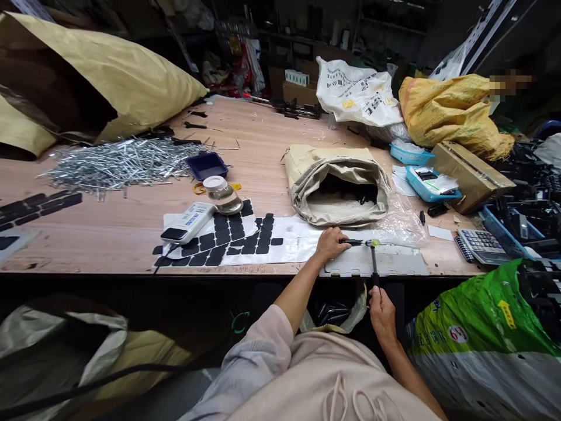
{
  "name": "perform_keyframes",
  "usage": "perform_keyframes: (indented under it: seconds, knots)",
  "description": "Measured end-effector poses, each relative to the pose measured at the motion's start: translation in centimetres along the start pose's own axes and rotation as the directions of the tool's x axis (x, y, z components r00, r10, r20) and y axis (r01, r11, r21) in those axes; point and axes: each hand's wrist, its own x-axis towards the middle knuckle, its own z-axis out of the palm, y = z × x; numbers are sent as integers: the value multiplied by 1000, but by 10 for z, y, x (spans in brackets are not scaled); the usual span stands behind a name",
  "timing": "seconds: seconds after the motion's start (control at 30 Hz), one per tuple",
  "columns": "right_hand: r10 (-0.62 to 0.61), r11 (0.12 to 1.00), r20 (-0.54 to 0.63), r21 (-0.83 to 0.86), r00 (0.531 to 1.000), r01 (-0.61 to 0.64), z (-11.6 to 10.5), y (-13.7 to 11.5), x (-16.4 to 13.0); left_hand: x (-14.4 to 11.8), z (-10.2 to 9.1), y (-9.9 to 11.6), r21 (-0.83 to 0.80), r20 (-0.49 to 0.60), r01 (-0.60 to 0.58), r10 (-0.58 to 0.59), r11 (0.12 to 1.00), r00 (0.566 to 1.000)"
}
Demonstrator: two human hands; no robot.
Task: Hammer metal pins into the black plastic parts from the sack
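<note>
My right hand (383, 313) is closed round the black handle of a small hammer (374, 266), at the table's front edge. The hammer's yellowish head lies over the end of a slim black part (353, 241). My left hand (332, 243) pinches the other end of that part, keeping it down over a grey board (377, 264). Whether the hammer head touches the part I cannot tell. Just behind my hands a paper sack (302, 175) lies on its side, its mouth facing me, with dark pieces inside.
A pile of thin metal rods (118, 164) spreads at the left, near a blue tray (207, 166) and a lidded jar (225, 196). Sheets of black pads (219, 237) lie left of my hands. A calculator (482, 245) and a green sack (473, 310) are at the right.
</note>
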Motion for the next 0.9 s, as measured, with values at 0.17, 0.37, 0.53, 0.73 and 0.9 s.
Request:
perform_keyframes:
  seconds: [0.17, 0.37, 0.53, 0.73, 0.9]
  knots:
    - [-12, 1000, -30, -26, 999, 12, 3, 15, 2, 1, -2, 0, 22, -3, -12, 12, 1000, 1000]
    - [-28, 999, -31, -16, 999, 27, 8, 15, 3, -23, -6, 16, -18, -52, -91, 90, 996, 995]
    - [-51, 999, -41, -10, 998, 51, 9, 14, 2, -106, 1, 29, 13, -93, -323, 323, 946, 942]
    - [-32, 999, -31, 1, 999, 32, 8, 15, 1, -160, 3, 26, 101, 17, -277, 276, 956, 961]
    - [-37, 999, -18, 12, 999, 37, 8, 14, 1, -86, -11, 34, 6, -147, -184, 183, 983, 972]
